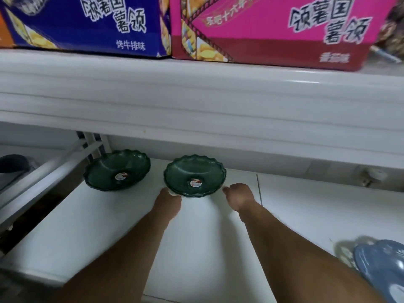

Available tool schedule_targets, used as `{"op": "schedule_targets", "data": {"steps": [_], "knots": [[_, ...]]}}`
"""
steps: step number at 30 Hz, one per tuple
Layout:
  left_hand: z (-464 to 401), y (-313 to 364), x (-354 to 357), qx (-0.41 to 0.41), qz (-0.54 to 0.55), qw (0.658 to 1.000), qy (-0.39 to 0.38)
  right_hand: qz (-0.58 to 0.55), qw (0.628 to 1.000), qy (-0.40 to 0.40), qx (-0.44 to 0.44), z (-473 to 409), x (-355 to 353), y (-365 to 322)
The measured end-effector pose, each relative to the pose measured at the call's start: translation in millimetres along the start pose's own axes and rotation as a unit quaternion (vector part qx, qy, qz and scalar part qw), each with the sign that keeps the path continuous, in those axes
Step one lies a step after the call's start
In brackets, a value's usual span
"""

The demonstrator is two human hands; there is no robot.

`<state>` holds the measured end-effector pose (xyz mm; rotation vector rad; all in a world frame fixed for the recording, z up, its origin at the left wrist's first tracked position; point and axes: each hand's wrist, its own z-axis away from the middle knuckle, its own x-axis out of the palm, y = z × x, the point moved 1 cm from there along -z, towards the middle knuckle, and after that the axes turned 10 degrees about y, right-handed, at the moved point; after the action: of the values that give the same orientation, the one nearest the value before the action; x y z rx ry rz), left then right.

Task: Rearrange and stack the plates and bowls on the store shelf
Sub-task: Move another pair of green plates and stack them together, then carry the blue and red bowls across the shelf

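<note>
Two dark green scalloped bowls with price stickers stand on the white lower shelf (218, 237). The left green bowl (102, 171) sits alone near the shelf bracket. The right green bowl (185, 169) shows more than one rim at its near edge, so it looks like a small stack. My left hand (168, 201) has its fingertips pinched on that stack's near left rim. My right hand (239, 196) is curled against its near right rim. Both forearms reach in from below.
A thick white upper shelf edge (196, 101) hangs low over the bowls and carries a blue snack carton (87, 25) and a pink one (273, 31). Blue patterned plates (380, 267) lie at the near right. A metal bracket (54, 169) slants at left.
</note>
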<state>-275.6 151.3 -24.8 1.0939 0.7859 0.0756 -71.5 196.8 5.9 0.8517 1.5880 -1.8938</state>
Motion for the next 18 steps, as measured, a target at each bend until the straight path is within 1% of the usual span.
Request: {"op": "schedule_targets", "data": {"steps": [1,2,3,4,5,6,7,10,12,15,18], "knots": [[12.1,3.0,-1.7,0.062,-0.079,0.995,0.015,-0.015,1.000,-0.018,-0.012,5.7,-5.7,5.7],[26.8,6.2,-4.5,0.101,-0.151,0.983,-0.001,0.024,0.998,-0.035,-0.043,12.2,-12.6,11.8],[38.9,8.3,-5.2,0.141,-0.208,0.968,-0.005,0.093,0.992,-0.038,-0.080,21.3,-22.6,17.4],[53.3,13.4,-6.1,0.177,-0.274,0.945,-0.014,0.190,0.972,-0.027,-0.136,28.9,-31.5,27.5],[68.3,16.8,-4.1,0.212,-0.335,0.918,-0.013,0.262,0.947,-0.020,-0.182,39.4,-41.6,34.8],[82.3,20.5,-0.6,0.241,-0.382,0.892,-0.015,0.310,0.926,-0.019,-0.216,48.0,-49.8,42.3],[99.1,25.9,2.7,0.256,-0.409,0.875,-0.017,0.330,0.914,-0.024,-0.233,57.5,-59.4,49.8],[142.7,36.9,14.9,0.264,-0.455,0.849,-0.042,0.370,0.892,-0.055,-0.253,78.9,-87.4,76.5],[166.5,43.4,23.3,0.268,-0.474,0.837,-0.046,0.390,0.883,-0.047,-0.257,89.1,-105.9,92.9],[197.8,56.1,34.0,0.281,-0.487,0.825,-0.049,0.397,0.881,-0.040,-0.253,104.2,-130.6,113.7],[224.1,63.6,47.9,0.302,-0.479,0.822,-0.054,0.389,0.892,-0.032,-0.228,120.3,-150.7,132.3]]}}
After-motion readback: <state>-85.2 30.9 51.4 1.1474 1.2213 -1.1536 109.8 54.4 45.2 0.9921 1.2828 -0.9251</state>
